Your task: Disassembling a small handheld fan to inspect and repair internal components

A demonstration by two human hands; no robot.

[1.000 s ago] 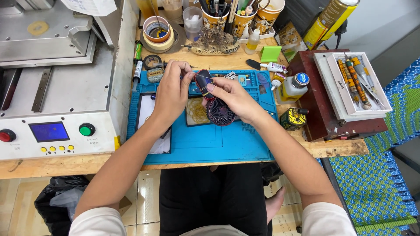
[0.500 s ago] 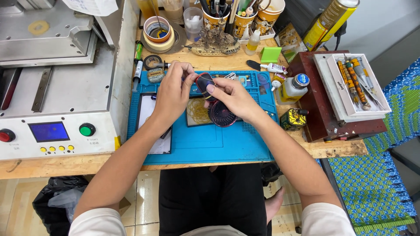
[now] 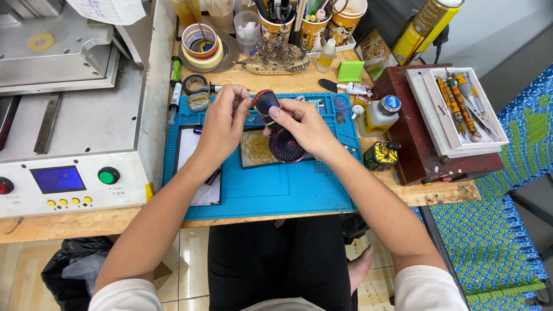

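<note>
Above the blue mat [image 3: 276, 190]: your left hand [image 3: 223, 124] and right hand [image 3: 305, 128], fingers clamped on one small dark oval part [image 3: 265, 102]; round ridged disc [image 3: 287, 146] beneath.

The person wears a white short-sleeved shirt: its left sleeve [image 3: 124, 295] shows at the lower left of the frame, its right sleeve [image 3: 429, 288] at the lower right. Both forearms are bare, with no watch or rings visible on the hands. Black trousers [image 3: 276, 262] cover the lap at lower centre, and one bare foot [image 3: 362, 266] shows beside them.
</note>
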